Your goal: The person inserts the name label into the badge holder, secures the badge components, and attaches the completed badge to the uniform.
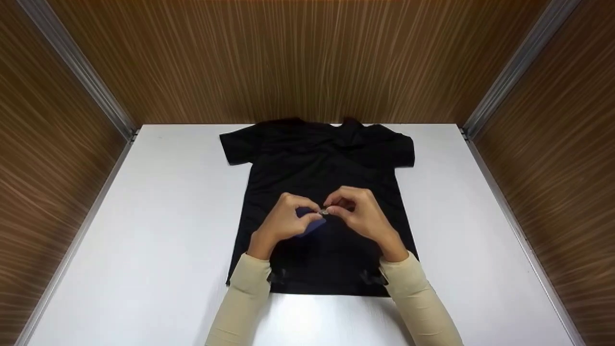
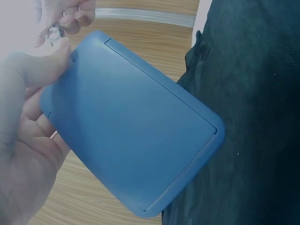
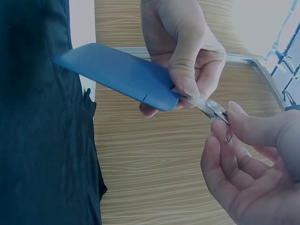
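A blue card holder (image 2: 133, 124) with rounded corners and a stitch-like line near one end hangs from my left hand (image 1: 283, 218). Thumb and fingers pinch it at its narrow end, beside a small metal badge clip (image 3: 215, 108). My right hand (image 1: 362, 214) pinches that clip between thumb and fingers. A short pale strap (image 3: 199, 101) links clip and holder. Both hands meet above a black short-sleeved T-shirt (image 1: 322, 175) spread out on the white table (image 1: 173, 206). In the head view, the left hand covers most of the holder.
Wood-patterned panels (image 1: 307, 62) rise behind the table and on both sides. Metal rails (image 1: 81, 67) run along their corners. The shirt's collar end lies close to the back panel, and white tabletop shows on either side of it.
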### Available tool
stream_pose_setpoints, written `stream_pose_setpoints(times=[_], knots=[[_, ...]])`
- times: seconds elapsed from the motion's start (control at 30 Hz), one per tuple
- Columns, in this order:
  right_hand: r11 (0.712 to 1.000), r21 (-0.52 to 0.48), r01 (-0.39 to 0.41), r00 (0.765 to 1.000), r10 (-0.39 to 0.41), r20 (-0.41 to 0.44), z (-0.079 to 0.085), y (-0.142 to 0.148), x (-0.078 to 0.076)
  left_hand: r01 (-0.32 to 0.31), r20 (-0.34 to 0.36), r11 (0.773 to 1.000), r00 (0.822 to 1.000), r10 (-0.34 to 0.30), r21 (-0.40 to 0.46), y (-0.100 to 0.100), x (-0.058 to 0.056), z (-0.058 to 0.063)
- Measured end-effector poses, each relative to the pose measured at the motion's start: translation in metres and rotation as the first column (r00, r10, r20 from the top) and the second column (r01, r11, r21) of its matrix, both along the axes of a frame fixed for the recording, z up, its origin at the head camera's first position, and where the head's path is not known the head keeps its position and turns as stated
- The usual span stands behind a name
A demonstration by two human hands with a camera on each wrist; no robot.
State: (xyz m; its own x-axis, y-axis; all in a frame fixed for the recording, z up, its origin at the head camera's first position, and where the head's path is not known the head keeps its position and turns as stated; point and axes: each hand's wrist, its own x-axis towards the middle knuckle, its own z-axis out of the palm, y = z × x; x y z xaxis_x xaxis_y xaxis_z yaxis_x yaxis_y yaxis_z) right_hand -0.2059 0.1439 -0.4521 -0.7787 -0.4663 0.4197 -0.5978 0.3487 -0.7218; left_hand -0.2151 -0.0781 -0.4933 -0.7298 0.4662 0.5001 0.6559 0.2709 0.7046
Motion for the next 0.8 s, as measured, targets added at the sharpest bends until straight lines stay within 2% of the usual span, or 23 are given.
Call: stream_pose_setpoints(times=[0.37, 0.57, 0.8], knots=[[0.999, -0.031, -0.016, 1.000, 0.015, -0.026, -0.0018, 0.0011, -0.0002, 0.005, 0.006, 1.000, 1.000, -0.005, -0.003, 0.0001, -0.0005, 0.0007], [0.999, -0.041, -0.028, 0.999, 0.027, -0.018, -0.0013, 0.0012, 0.0002, -0.002, -0.019, 1.000, 1.000, 0.001, -0.020, -0.0001, -0.0006, 0.0009], [0.999, -0.049, -0.010, 1.000, 0.009, -0.016, -0.0001, 0.0004, -0.0003, 0.016, -0.030, 1.000, 0.999, -0.016, 0.017, -0.0001, -0.0019, 0.0009]])
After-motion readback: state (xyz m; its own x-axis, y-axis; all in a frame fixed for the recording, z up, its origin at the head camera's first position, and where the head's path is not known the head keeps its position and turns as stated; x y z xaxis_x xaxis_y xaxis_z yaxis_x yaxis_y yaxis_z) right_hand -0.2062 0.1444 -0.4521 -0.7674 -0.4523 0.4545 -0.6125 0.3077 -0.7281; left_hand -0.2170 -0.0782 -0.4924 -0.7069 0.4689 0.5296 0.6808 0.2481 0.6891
